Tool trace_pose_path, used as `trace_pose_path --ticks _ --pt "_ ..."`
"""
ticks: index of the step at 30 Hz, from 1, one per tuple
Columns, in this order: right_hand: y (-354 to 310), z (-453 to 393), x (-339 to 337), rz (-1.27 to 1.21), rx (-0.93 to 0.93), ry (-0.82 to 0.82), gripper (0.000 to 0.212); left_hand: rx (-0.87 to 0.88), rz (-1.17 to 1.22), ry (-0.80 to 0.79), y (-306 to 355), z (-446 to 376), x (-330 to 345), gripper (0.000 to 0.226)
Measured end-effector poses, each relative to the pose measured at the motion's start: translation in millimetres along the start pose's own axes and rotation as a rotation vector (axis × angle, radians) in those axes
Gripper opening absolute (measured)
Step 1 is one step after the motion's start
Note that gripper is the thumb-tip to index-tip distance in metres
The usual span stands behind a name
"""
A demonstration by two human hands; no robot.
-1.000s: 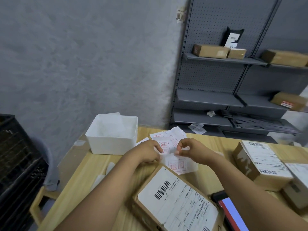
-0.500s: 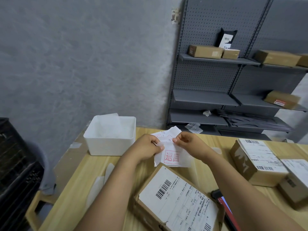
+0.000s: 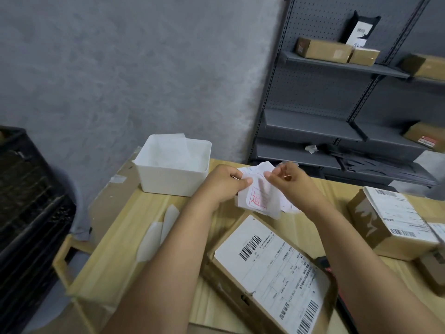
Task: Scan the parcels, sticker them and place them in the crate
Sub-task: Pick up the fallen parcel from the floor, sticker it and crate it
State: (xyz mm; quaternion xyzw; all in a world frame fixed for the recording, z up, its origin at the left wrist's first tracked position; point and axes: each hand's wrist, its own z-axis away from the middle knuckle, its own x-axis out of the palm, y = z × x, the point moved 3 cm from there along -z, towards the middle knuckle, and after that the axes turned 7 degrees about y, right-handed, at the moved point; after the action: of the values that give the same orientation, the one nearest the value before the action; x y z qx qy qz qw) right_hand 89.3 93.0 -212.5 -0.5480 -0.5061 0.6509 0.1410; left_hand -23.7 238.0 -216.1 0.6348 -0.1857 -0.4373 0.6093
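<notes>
My left hand [image 3: 222,183] pinches a bunch of white sticker sheets [image 3: 258,198] with red stamps, held above the wooden table [image 3: 134,227]. My right hand [image 3: 289,180] is at the sheets' upper right edge, thumb and forefinger pinching a thin translucent piece there; motion blur hides the exact contact. A flat cardboard parcel [image 3: 272,273] with a barcoded label lies just below my hands. A second labelled parcel [image 3: 390,222] sits at the right. The black crate [image 3: 26,203] stands at the left, off the table.
A white plastic bin [image 3: 173,167] sits on the table's far left. Loose backing papers [image 3: 156,235] lie left of my left arm. A red-edged device [image 3: 325,263] peeks from behind the near parcel. Grey shelving [image 3: 337,116] holds more boxes.
The sheets have been lifted off the table and the right hand's fingers have pulled slightly apart from the left hand. The view has shifted left and down.
</notes>
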Motion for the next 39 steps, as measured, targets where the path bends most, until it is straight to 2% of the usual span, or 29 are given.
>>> trace_pose_path --ticks 1,4,8,14,19,23,27,31,34,37,39 --pt "-8.3 0.6 0.9 -0.033 -0.030 0.006 0.040 0.004 0.015 0.000 0.5 0.1 -0.3 0.012" --pt "-28.4 2.5 9.5 -0.035 -0.048 -0.116 0.049 -0.009 0.108 -0.002 3.8 1.6 -0.5 0.009" --pt "-33.6 0.7 15.7 -0.037 -0.020 -0.101 0.041 -0.057 0.207 -0.007 6.4 3.3 -2.0 0.022" --pt "-33.4 -0.1 17.7 -0.166 0.030 -0.143 0.039 -0.112 0.355 0.014 4.5 3.2 -2.6 0.024" --pt "-28.6 -2.3 17.2 -0.218 0.099 -0.114 0.024 -0.100 0.353 0.116 7.8 0.2 -6.5 0.015" --pt "-24.4 -3.3 7.2 -0.319 0.173 -0.066 0.017 -0.071 0.394 0.253 9.8 -5.1 -28.6 0.021" --pt "-22.5 -4.8 -1.8 -0.439 0.239 -0.001 0.013 -0.039 0.349 0.459 8.3 -11.1 -64.1 0.025" --pt "-23.5 -5.8 -5.4 -0.453 0.254 0.035 0.012 0.015 0.197 0.641 2.2 -13.2 -97.6 0.028" --pt "-25.4 -5.2 -3.4 -0.428 0.237 0.016 0.011 0.051 0.019 0.744 -5.7 -13.0 -116.0 0.019" --pt "-27.0 -4.0 -0.5 -0.409 0.219 -0.006 0.010 0.004 -0.066 0.743 -14.3 -18.0 -126.3 0.010" --pt "-27.4 -2.7 1.2 -0.399 0.203 -0.020 0.009 -0.039 -0.124 0.695 -18.2 -20.8 -128.5 0.023"
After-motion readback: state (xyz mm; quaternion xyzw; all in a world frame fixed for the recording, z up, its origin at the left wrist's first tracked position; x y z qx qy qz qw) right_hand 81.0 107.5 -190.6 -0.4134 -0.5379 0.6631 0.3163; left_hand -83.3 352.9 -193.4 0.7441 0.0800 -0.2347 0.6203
